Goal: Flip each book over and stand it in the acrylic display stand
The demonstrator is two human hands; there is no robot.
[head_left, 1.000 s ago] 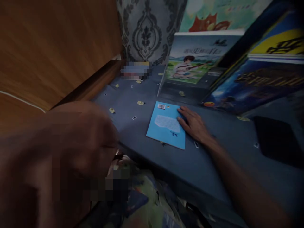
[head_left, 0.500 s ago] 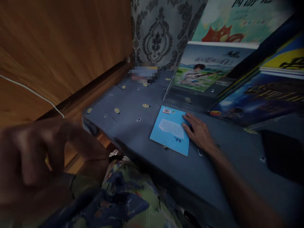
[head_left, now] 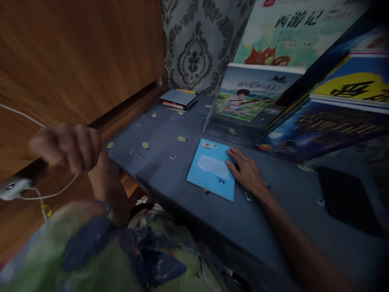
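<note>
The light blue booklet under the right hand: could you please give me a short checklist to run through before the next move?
1. Right hand on the booklet: ok, fingers rest on its right edge.
2. Booklet flat on the table: ok, back cover with barcode facing up.
3. Left hand free: cannot tell, it is blurred, curled and raised off the table near a white cable.
4. Space left of the booklet: ok, only the printed cloth shows there.
5. Standing books behind: ok, apart from the booklet.
6. Small stack of books in the far corner: ok, well apart from both hands.
</note>
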